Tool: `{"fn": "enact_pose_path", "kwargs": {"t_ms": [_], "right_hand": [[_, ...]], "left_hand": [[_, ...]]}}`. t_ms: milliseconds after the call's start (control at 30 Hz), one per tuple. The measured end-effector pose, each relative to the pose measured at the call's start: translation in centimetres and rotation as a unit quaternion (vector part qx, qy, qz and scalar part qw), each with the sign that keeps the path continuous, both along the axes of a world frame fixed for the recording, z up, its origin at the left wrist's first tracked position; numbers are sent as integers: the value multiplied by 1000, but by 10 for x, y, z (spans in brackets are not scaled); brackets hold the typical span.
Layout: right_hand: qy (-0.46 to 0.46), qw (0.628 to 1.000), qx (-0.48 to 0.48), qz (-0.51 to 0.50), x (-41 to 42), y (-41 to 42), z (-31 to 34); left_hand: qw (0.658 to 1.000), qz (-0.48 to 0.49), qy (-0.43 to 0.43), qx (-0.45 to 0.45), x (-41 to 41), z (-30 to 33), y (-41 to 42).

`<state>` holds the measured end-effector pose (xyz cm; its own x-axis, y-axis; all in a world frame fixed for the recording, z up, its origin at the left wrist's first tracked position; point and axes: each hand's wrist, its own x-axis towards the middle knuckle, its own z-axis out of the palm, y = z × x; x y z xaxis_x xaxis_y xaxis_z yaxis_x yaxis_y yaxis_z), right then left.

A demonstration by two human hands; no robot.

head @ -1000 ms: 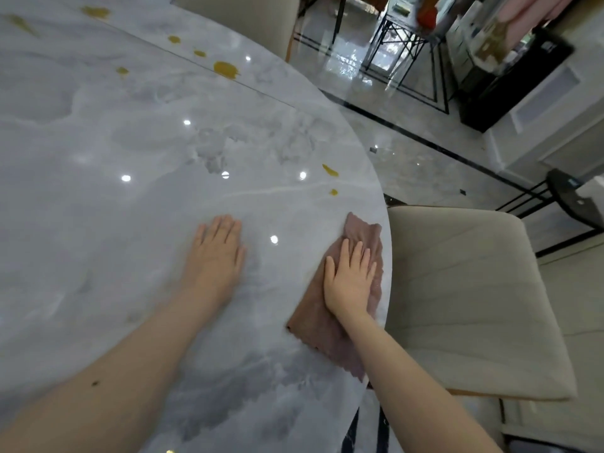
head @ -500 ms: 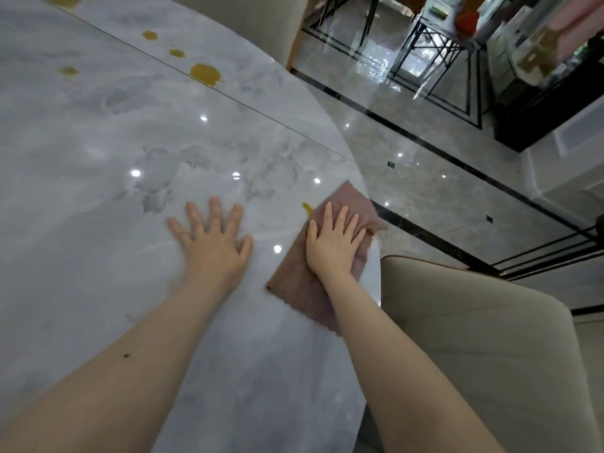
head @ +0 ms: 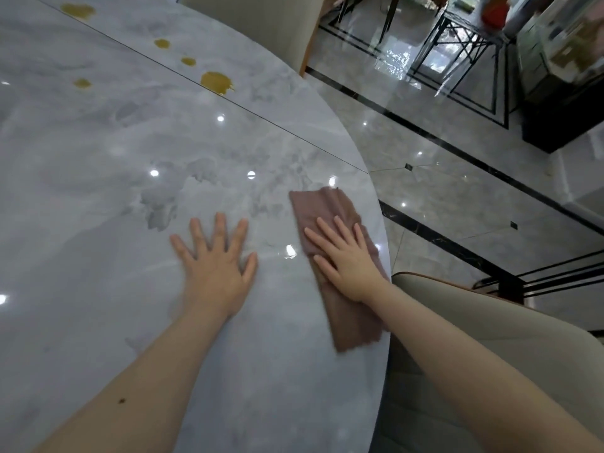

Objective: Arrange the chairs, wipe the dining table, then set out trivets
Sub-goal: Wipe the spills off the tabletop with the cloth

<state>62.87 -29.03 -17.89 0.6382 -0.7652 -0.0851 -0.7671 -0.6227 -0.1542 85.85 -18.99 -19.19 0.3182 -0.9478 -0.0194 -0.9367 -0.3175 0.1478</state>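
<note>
The grey marble dining table [head: 98,191] fills the left of the head view. A folded mauve cloth [head: 327,207] lies near its right edge, and my right hand [head: 346,259] presses flat on it with straight fingers. My left hand [head: 215,266] rests flat on the bare tabletop just left of the cloth, fingers spread. Several yellow-brown spill spots [head: 215,81] dot the far part of the table. A beige upholstered chair [head: 490,338] stands tucked against the table edge at the right, under my right forearm.
Another beige chair [head: 261,24] stands at the table's far side. Glossy tiled floor [head: 441,191] with black inlay lines spreads to the right. Black metal frames [head: 457,44] and a dark cabinet [head: 562,109] stand at the back right.
My right hand has slid the cloth along the table's right edge, covering the small yellow spots there. My left hand spread its fingers and stayed flat. The view shifted further along the table.
</note>
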Motion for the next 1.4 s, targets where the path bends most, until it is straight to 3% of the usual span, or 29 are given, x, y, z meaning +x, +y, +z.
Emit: {"fn": "enact_pose_path", "kwargs": {"t_ms": [100,200,300,467,567,700,800,900,1000,1200,1300,1400], "right_hand": [[-4,994,3,-112,26,-37,-1],[-1,988,8,-157,73,-41,-2],[-9,997,-1,-80,87,4,-2],[13,999,13,49,12,43,6],[11,999,14,-32,-1,0,5],[17,978,14,-207,55,-30,-1],[10,985,1,-173,83,-8,-2],[-41,998,-4,-55,68,41,-3],[-151,988,25,10,29,89,0],[-285,940,79,-172,8,94,66],[-229,925,154,-261,20,57,85],[-57,961,61,-263,29,53,69]], "left_hand": [[1000,0,-2,-11,0,-2,-1],[1000,-7,-6,-18,1,-4,-1],[1000,-8,-6,-25,2,-5,-1],[1000,-4,1,-25,0,-1,1],[1000,1,-5,-18,0,-3,0],[1000,-1,0,-14,0,-4,-1],[1000,-3,10,-24,1,-2,-1],[999,-4,21,-25,1,1,0],[999,-7,23,-24,1,2,2],[999,2,35,-23,0,5,4],[999,3,35,-19,-1,6,4],[999,-1,36,-17,0,5,3]]}}
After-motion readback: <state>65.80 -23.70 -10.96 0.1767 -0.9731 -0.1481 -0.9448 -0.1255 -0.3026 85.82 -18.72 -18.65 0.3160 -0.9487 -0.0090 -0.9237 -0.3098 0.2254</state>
